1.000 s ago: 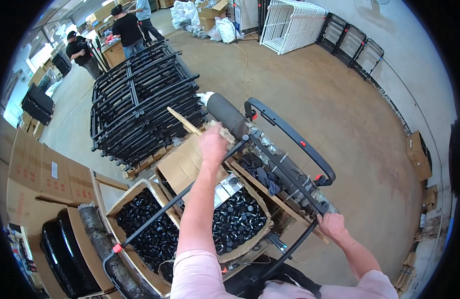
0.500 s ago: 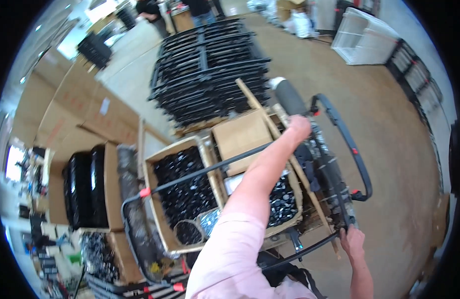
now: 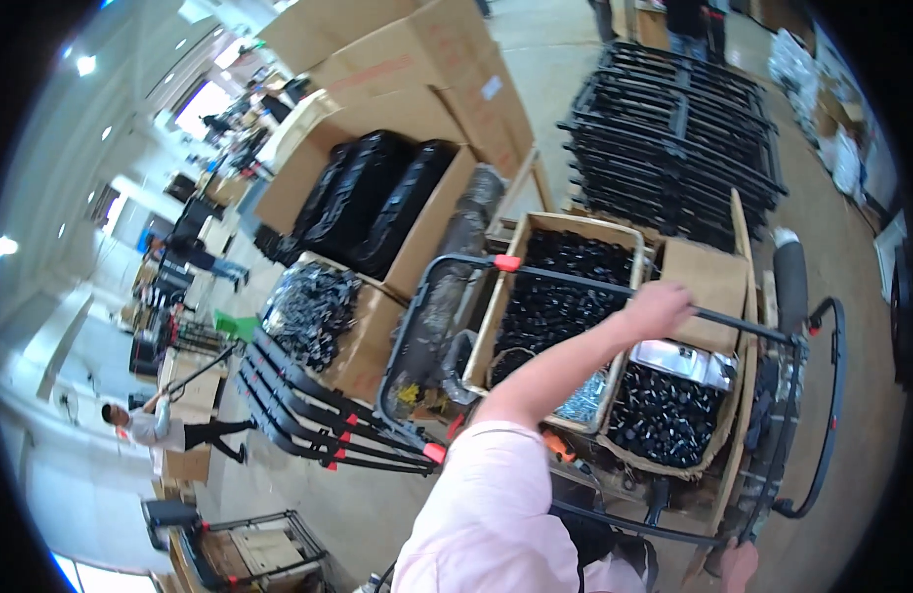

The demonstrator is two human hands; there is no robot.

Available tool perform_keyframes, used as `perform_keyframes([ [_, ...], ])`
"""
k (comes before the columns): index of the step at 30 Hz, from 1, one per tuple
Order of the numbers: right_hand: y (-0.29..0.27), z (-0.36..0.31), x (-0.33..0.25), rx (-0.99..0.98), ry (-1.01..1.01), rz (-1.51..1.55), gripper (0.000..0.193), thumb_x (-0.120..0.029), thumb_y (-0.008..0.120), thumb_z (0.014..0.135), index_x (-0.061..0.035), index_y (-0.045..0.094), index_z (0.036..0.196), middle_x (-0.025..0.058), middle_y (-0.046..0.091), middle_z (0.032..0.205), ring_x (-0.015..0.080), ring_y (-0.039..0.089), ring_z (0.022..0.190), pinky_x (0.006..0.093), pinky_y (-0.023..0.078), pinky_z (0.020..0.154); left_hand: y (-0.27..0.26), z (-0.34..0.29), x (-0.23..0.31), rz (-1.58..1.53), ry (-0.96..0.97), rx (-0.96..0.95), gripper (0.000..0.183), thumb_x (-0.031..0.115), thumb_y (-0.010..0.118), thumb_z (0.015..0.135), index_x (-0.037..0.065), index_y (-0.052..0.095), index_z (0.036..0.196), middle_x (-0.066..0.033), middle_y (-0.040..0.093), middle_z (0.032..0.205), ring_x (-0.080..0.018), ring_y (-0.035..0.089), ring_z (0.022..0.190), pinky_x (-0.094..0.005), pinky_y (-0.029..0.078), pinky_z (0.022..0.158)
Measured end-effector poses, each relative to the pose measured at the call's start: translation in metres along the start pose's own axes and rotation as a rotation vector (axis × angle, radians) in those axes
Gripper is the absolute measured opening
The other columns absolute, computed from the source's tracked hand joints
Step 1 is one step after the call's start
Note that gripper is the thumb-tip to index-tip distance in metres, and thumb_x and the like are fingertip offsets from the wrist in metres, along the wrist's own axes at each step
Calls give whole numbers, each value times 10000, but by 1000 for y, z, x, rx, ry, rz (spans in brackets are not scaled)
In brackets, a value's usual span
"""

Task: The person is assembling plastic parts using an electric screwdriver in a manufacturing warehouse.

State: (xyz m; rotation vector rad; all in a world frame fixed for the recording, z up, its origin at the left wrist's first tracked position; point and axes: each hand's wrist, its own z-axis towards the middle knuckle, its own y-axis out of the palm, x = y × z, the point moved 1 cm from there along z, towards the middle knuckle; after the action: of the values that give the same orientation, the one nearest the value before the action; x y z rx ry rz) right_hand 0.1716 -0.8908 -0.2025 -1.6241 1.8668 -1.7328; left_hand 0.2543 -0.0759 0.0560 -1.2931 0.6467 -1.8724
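Observation:
A black tubular metal frame with red plastic fittings lies across open boxes of small parts. My left hand, its arm stretched forward in a pale pink sleeve, is closed round the frame's far bar. At the near right corner of the frame, my right hand meets the tube; its fingers seem curled there but are partly hidden and small. Beneath the bars stand a box of black plastic parts and, to its right, another box of black fittings with a silvery packet in it. An orange-handled tool lies near the frame.
Several curved black frames lean together at left. Cartons hold black-wrapped rolls and clear-bagged parts. A tall stack of black frames stands beyond. A person holding a pole is at far left. A wooden strip stands right.
My view has swung left, so the boxes sit further right in the picture. My left hand has shifted along the far bar, away from its right end. My right hand stays by the near corner.

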Motion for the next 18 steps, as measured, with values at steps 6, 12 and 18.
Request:
perform_keyframes([
  [6, -88, -90, -59, -159, -24, -76, 298, -189, 482, 1114, 23, 606, 1282, 146, 651, 1212, 287, 602, 1091, 421, 507, 925, -268, -268, -106, 319, -740, 389, 270, 280, 624, 957, 36, 734, 991, -223, 726, 1035, -436, 693, 999, -523, 556, 881],
  [12, -272, -382, -46, 53, -453, -7, 365, -274, 506, 1108, 24, 701, 1189, 158, 719, 1145, 323, 675, 1044, 446, 545, 852, -481, -507, -169, 753, -1332, 673, 341, 338, 611, 962, 39, 771, 1003, -233, 751, 1066, -426, 723, 1025, -533, 573, 909],
  [18, -254, -469, -86, 243, -604, 90, 339, -293, 611, 1022, 16, 735, 1088, 211, 745, 1052, 384, 715, 1014, 485, 562, 836, -586, -632, -211, 666, -1776, 537, 350, 249, 604, 941, 37, 785, 1152, -221, 746, 1232, -392, 724, 1159, -479, 576, 981],
])
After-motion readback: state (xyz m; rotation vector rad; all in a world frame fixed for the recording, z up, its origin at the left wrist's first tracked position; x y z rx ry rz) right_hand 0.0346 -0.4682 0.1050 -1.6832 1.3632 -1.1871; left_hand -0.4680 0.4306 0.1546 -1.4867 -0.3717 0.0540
